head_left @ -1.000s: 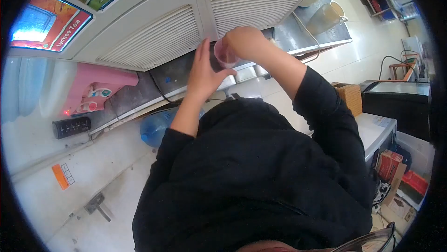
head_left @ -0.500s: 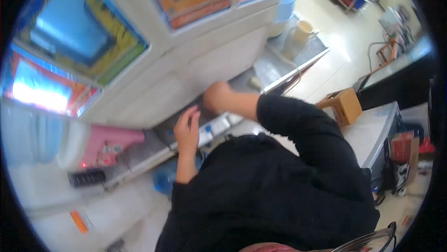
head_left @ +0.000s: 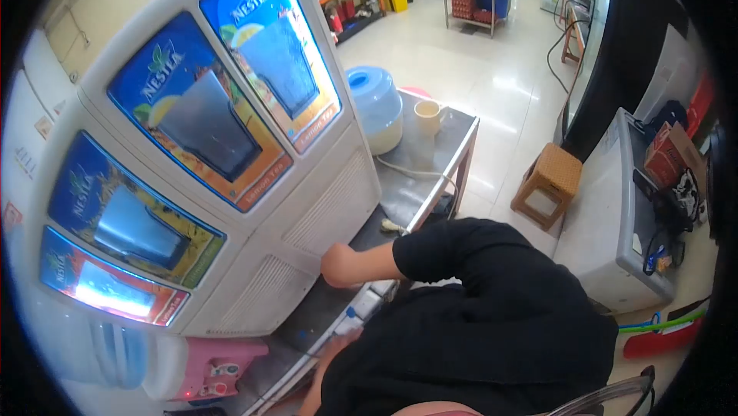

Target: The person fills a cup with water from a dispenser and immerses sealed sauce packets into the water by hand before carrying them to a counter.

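Low before the drink dispenser (head_left: 219, 151), our right hand (head_left: 340, 266) hangs over the bench (head_left: 403, 197), its fingers curled out of sight — we cannot tell whether it pinches anything. Our left hand (head_left: 337, 348) is at the bench edge in front of the dispenser, partly covered by our black top (head_left: 461, 316); its state we cannot tell either. The dispenser stands on the bench. We judge this close work at its foot — calling for care beside its louvred panel (head_left: 334, 197).

Black clothing (head_left: 477, 331) partly hides the left hand (head_left: 336, 348) by the counter (head_left: 403, 201) edge — the right hand (head_left: 338, 265) hides its own fingertips.
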Motion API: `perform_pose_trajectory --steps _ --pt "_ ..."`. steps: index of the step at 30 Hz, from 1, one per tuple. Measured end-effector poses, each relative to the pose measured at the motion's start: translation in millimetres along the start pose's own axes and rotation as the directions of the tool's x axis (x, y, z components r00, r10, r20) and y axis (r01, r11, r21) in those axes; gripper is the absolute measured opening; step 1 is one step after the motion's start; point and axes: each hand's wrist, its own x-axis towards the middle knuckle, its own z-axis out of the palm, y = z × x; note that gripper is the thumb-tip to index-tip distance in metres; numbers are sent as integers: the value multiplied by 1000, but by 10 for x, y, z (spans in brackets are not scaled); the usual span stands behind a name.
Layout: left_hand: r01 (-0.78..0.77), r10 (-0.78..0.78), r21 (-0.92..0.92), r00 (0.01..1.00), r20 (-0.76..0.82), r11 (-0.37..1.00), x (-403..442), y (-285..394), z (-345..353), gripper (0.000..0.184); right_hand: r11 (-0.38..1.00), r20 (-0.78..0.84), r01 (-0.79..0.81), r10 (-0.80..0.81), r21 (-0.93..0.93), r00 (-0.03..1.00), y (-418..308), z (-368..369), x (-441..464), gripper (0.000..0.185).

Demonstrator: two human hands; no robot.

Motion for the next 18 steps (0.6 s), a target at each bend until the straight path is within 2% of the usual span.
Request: perform_pose_trajectory --steps 2,5,8,12,15,18 --pt "-16 17 -29 999 47 999 55 60 -34 23 1000 104 -26 26 6 994 -7 15 -1 17" --pt "-15 16 -29 999 40 999 138 122 -98 24 997 8 26 -26 -73 1000 -34 256 102 22" --pt "-22 22 -5 999 44 1000 207 152 -139 25 997 38 -20 23 -74 999 -82 360 214 21" --pt "-26 26 0 999 44 1000 252 176 -194 26 989 128 -147 142 27 982 -61 273 327 22" --pt "-43 43 26 999 26 999 256 216 -253 27 991 90 -129 124 41 988 -42 218 326 22" --pt "-73 74 48 997 -33 996 262 253 -365 28 973 -33 -195 200 124 979 -23 540 422 21"
